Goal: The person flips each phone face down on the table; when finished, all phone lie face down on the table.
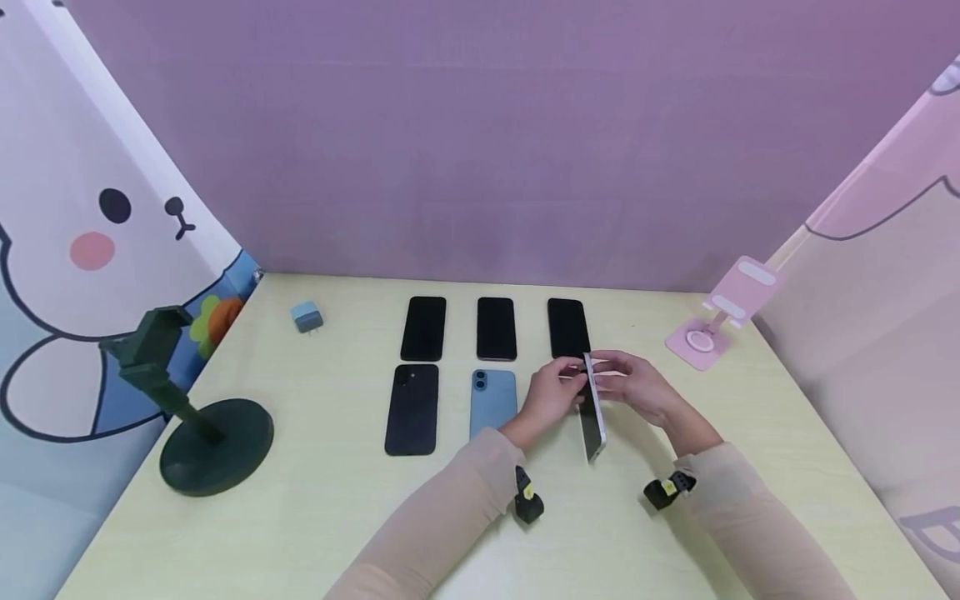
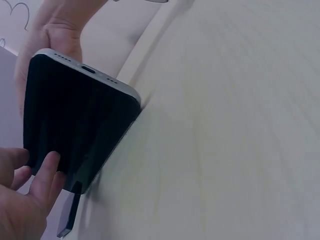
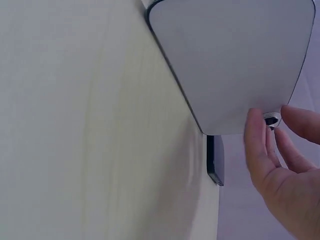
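Note:
A white-backed smartphone (image 1: 594, 425) stands tilted up on its long edge between both hands, its dark screen facing left. My left hand (image 1: 551, 392) holds it from the screen side, fingertips on the glass near the far end. From the back side my right hand (image 1: 637, 385) holds that same end. In the left wrist view the phone's charging port (image 2: 88, 69) shows on the near end. In the right wrist view the plain pale back (image 3: 230, 60) fills the top, with right fingers and thumb around the camera lens (image 3: 271, 120).
Face-down black (image 1: 412, 408) and blue (image 1: 492, 398) phones lie left of my hands. Three dark-screened phones (image 1: 423, 328) make the back row. A dark green stand (image 1: 217, 450) and blue charger (image 1: 307, 317) stand left; a pink phone stand (image 1: 697, 343) is at the back right.

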`<state>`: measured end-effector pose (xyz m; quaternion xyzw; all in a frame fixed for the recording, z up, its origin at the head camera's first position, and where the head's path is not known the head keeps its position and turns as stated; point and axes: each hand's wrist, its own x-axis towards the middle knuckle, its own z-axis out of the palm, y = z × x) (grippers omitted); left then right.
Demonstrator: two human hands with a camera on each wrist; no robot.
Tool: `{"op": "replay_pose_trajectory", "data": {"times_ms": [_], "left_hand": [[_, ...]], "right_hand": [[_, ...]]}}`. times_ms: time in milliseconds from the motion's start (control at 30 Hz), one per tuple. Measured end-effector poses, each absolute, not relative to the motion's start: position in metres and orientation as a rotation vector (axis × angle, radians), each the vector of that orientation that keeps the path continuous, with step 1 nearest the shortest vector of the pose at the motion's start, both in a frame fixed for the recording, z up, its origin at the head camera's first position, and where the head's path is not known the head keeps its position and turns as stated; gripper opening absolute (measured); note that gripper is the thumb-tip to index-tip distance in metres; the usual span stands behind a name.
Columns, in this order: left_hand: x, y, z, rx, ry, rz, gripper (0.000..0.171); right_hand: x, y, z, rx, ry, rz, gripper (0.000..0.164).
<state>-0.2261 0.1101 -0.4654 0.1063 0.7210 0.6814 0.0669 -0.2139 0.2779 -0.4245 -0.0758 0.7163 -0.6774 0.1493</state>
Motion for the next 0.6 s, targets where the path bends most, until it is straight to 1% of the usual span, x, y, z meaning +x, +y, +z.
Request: {"op": "replay_pose_trajectory", "data": {"times_ms": [100, 367, 600], "left_hand": [[-0.226, 0.11, -0.462, 0.31, 2.178, 2.056, 0.021], [-0.224, 0.105, -0.454, 0.346, 2.283, 1.948, 0.033], [-0.228, 0.1, -0.449, 0.39, 2.401, 1.791, 0.038]], "right_hand": [[-0.215, 0.278, -0.428, -0.194, 2.054, -1.931, 0.049], [-0.217, 0.276, -0.436, -0.165, 2.052, -1.903, 0.048], [-0.217, 0.273, -0.439, -0.156, 2.087, -1.825, 0.046]]}}
